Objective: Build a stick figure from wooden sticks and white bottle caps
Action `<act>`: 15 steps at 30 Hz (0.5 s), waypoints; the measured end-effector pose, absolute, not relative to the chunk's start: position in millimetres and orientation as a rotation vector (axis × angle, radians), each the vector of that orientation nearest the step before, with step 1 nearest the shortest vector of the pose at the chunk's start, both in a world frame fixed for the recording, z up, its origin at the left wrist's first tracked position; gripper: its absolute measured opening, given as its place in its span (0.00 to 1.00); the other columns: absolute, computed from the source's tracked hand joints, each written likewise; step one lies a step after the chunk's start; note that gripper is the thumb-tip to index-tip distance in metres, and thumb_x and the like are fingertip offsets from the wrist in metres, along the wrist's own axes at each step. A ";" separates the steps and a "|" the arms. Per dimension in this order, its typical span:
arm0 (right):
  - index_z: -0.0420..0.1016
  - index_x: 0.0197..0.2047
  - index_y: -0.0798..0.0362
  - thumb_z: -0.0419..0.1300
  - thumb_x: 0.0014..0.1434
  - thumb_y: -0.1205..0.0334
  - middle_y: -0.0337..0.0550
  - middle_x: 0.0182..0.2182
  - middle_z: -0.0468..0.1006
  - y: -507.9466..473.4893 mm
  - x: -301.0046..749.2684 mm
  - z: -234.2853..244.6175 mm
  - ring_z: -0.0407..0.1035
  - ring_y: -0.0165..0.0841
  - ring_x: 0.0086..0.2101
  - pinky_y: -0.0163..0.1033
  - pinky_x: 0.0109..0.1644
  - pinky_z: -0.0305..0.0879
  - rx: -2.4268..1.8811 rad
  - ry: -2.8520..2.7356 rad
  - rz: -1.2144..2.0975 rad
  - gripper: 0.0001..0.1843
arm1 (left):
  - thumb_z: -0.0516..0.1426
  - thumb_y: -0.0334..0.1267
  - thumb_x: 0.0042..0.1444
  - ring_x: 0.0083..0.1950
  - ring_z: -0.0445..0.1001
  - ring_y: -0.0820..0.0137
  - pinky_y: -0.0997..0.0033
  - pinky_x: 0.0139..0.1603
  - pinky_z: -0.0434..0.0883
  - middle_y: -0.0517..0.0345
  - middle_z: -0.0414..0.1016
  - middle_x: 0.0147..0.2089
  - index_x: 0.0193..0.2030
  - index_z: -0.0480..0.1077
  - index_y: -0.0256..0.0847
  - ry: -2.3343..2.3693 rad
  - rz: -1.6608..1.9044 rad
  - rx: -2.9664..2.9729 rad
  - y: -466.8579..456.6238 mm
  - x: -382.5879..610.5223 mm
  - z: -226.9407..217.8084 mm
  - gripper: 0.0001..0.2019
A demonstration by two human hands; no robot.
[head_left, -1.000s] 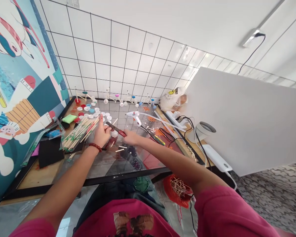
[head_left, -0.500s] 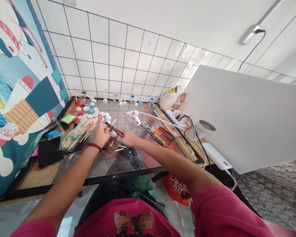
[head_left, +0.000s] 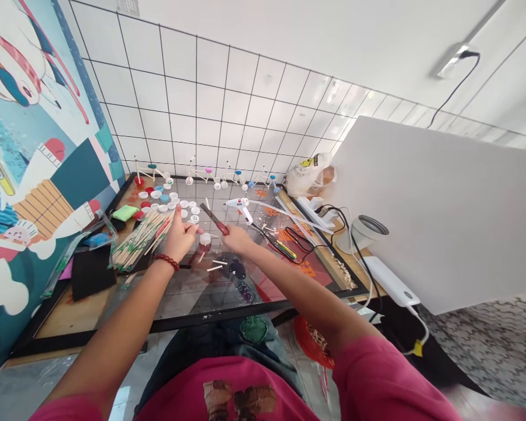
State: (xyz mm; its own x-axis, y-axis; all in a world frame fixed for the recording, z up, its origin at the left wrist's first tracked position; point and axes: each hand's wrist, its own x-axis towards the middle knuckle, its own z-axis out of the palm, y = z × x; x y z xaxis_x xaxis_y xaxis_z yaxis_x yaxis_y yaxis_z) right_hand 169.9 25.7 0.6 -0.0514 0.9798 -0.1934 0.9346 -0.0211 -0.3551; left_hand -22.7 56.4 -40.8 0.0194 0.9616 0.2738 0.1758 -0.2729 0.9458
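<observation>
My right hand [head_left: 237,240] is closed around the red handle of scissors [head_left: 213,218], whose dark metal blades point up and left over the glass tabletop. To the left is my left hand [head_left: 182,238], thumb raised and the other fingers bent together, fingertips just short of the scissors. What those fingers hold, if anything, is too small to make out. A white bottle cap [head_left: 205,238] sits just right of the left fingertips. Short cut stick pieces [head_left: 217,265] lie on the glass nearer my body. A bundle of wooden sticks [head_left: 135,241] lies left of my left hand.
White, red and blue bottle caps [head_left: 164,199] are spread behind my left hand. Small stick-and-cap models [head_left: 217,175] line the back edge. A white glue gun [head_left: 240,206] with a cord lies right of centre, near a yellow-green cutter knife [head_left: 286,250]. A power strip [head_left: 390,280] hangs at right.
The scissors have come away from the left fingertips, moving slightly right and up with my right hand. The white cap below the fingers now shows clearly. The whole view has shifted a little.
</observation>
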 end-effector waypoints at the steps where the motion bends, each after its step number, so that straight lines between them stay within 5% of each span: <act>1: 0.73 0.54 0.53 0.57 0.62 0.57 0.51 0.47 0.83 25.1 173.2 3.4 0.79 0.43 0.45 0.36 0.37 0.65 -2.086 -2.113 0.578 0.18 | 0.58 0.35 0.55 0.23 0.67 0.72 0.70 0.30 0.66 0.60 0.79 0.32 0.79 0.36 0.39 1.158 1.343 1.502 56.8 -21.8 -39.7 0.49; 10: 0.72 0.53 0.50 0.60 0.58 0.62 0.49 0.45 0.83 -10.7 194.0 17.7 0.78 0.45 0.44 0.38 0.39 0.64 -2.085 -2.172 0.414 0.19 | 0.63 0.33 0.48 0.30 0.73 0.75 0.78 0.28 0.65 0.57 0.81 0.39 0.78 0.41 0.43 0.981 1.574 1.107 62.1 -27.3 -28.4 0.53; 15: 0.73 0.53 0.55 0.62 0.63 0.47 0.58 0.48 0.82 -25.2 218.5 17.7 0.78 0.50 0.48 0.42 0.43 0.66 -2.236 -2.098 0.303 0.23 | 0.64 0.32 0.47 0.29 0.76 0.75 0.78 0.29 0.67 0.55 0.82 0.39 0.76 0.48 0.43 0.943 1.568 1.035 61.6 -29.2 -25.2 0.50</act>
